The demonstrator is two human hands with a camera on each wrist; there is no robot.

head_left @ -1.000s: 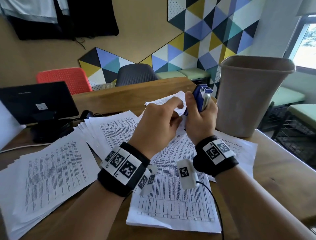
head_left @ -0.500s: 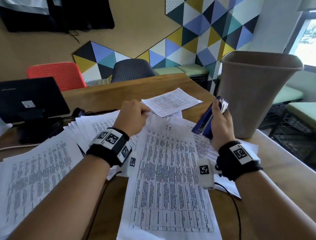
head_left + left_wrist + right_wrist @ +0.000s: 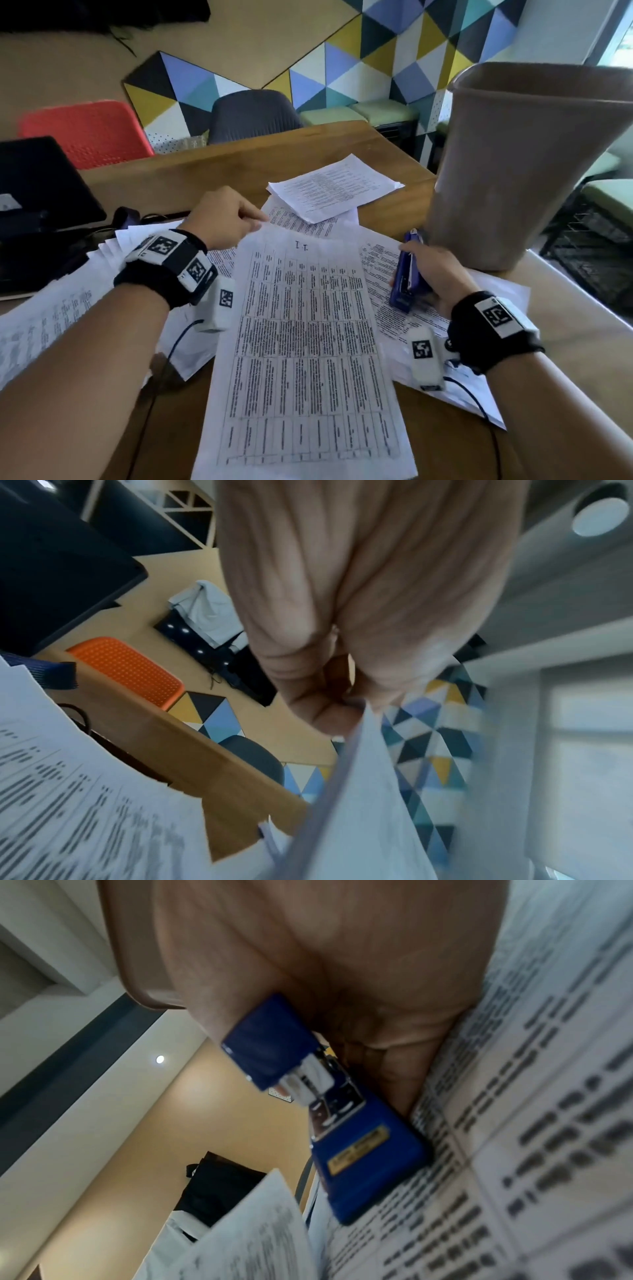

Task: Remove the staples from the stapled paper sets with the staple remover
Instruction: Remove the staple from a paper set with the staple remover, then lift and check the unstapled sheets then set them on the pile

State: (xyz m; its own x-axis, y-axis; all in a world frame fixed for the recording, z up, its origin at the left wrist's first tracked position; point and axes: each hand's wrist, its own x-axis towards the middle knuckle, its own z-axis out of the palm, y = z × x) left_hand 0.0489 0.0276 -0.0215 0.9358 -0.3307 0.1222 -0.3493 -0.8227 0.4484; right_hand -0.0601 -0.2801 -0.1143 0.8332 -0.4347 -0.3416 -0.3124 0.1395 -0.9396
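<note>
Left hand (image 3: pixel 222 219) pinches the top-left corner of the tabled paper set (image 3: pixel 308 342) lying mid-desk; right hand (image 3: pixel 435 274) is wrapped round the blue staple remover (image 3: pixel 406 274), resting on the sheets (image 3: pixel 383 318) beside it, just short of the bin (image 3: pixel 513 171). No staple can be made out at the pinched corner. Likely between staples: set being positioned or shifted. Next move needs the corner pinned flat and the tool's tip brought under a staple
</note>
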